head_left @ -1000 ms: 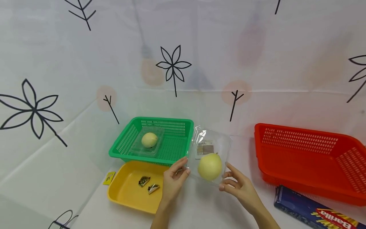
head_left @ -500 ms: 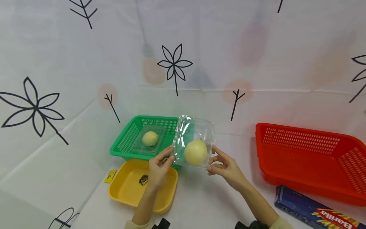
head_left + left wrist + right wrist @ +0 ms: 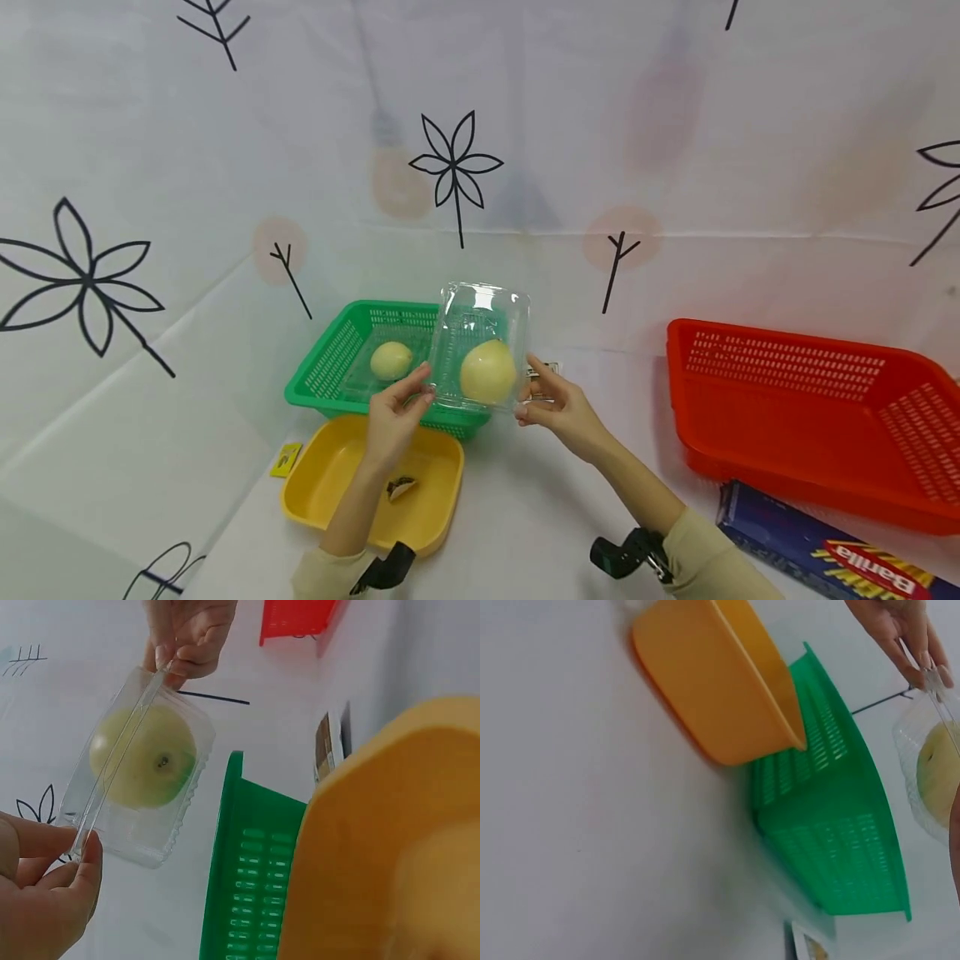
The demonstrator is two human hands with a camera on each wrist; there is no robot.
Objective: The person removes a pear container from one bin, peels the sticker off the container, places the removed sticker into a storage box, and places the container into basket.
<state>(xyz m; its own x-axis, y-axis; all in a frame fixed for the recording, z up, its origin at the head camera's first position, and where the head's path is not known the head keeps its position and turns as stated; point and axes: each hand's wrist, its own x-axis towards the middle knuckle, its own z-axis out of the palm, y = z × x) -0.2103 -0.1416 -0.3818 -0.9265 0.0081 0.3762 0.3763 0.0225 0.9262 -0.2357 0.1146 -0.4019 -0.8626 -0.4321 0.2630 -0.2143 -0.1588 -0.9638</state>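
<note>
A clear plastic clamshell container [image 3: 480, 321] with a round pale-yellow fruit [image 3: 488, 372] inside is held up over the right part of the green basket [image 3: 322, 392]. My left hand [image 3: 395, 417] pinches its left edge between thumb and fingers. At the opposite edge my right hand [image 3: 561, 410] pinches it the same way. The left wrist view shows the lid rim [image 3: 112, 769] gripped by both hands, with the fruit's stem end facing the camera. In the green basket lies another clear container holding a similar pale fruit [image 3: 391, 361].
A yellow tub [image 3: 300, 487] with a small dark-and-light item [image 3: 401, 487] stands before the green basket. A small yellow packet [image 3: 286, 459] lies to its left. On the right are a red basket [image 3: 738, 433] and a blue Barilla box [image 3: 817, 542]. A labelled item [image 3: 553, 367] lies behind my right hand.
Both hands have carried the container with the fruit left and away from me, from beside the green basket to over its right part. The baskets and the tub have stayed put.
</note>
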